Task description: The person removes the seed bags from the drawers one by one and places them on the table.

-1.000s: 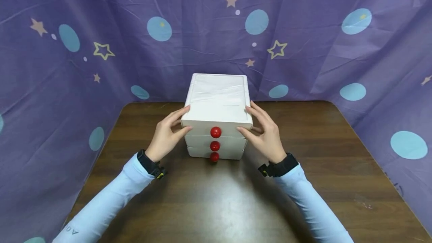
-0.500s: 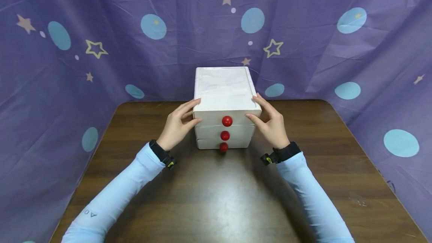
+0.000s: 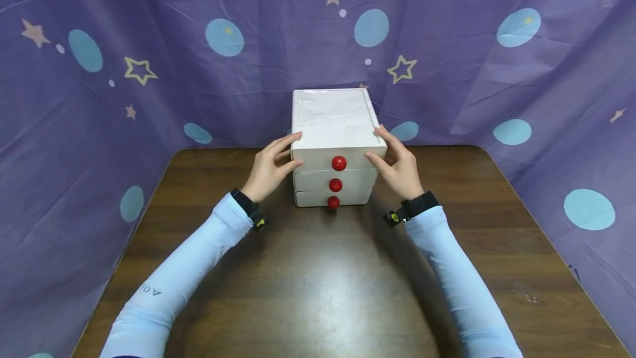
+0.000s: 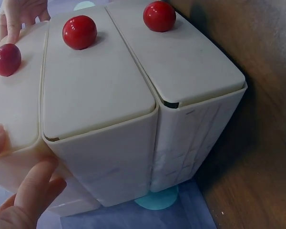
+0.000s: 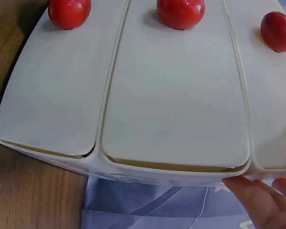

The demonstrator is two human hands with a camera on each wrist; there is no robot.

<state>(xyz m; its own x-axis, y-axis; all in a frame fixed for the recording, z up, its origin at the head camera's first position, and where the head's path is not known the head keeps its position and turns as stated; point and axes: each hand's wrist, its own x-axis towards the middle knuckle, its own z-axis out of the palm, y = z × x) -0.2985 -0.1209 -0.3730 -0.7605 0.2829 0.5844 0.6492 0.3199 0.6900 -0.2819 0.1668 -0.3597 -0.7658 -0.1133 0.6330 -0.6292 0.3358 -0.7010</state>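
1. White drawer box (image 3: pixel 335 126) sits on the brown table (image 3: pixel 318 291), toward the far edge, just in front of the purple backdrop (image 3: pixel 149 43) with its stars and blue dots.
2. Box has three drawers stacked, all pushed in flush. Each has a red knob: top knob (image 3: pixel 339 163), middle knob (image 3: pixel 335 185), bottom knob (image 3: pixel 333 202).
3. Left hand (image 3: pixel 270 167) is on the box's left front corner at top-drawer height. Fingers lie along the left side wall, thumb on the front face, lightly curved and clamping the corner.
4. Left wrist view confirms: fingertips (image 4: pixel 38 186) press the side wall, thumb touches the top drawer front.
5. Right hand (image 3: pixel 397 167) mirrors it on the right front corner: fingers on the right side wall, thumb on the front face beside the top knob.
6. Right wrist view shows only fingertips (image 5: pixel 257 195) at the box edge; rest of the hand is out of frame.
7. Neither hand touches a knob.
8. Both arms wear light blue sleeves (image 3: pixel 184 275) and black wristbands (image 3: pixel 248 208).
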